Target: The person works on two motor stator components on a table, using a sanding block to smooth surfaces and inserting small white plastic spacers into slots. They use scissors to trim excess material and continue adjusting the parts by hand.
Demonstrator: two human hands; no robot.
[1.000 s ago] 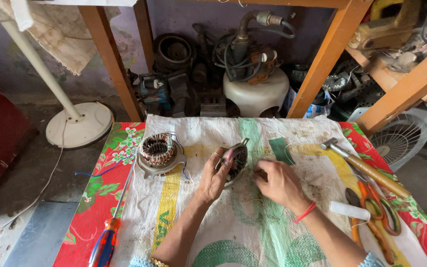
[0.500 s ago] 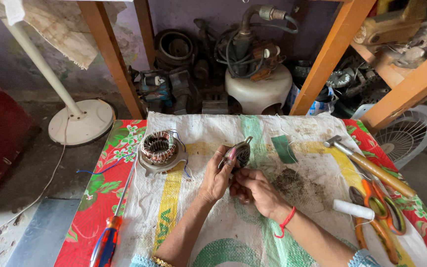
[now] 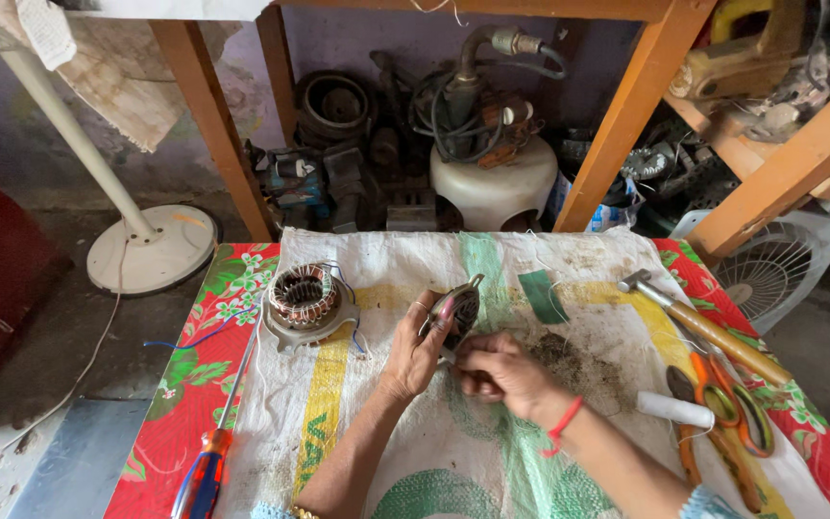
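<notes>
Over sacking (image 3: 530,461), my left hand (image 3: 415,351) is clamping the rigid, weighty-looking motor cover (image 3: 458,309) by its rim; right fingers (image 3: 477,370) are pinching underneath.

Over the bench (image 3: 357,461), the left hand (image 3: 415,351) holds a small rounded metal part (image 3: 458,309) upright, and the right hand (image 3: 497,373) touches its near edge. A copper-wound stator (image 3: 305,298) lies to the left; a hammer (image 3: 694,322) and orange-handled scissors (image 3: 722,408) lie to the right.

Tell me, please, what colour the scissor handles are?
Orange, seen in the head view: the scissors lie by the right hand.
</notes>
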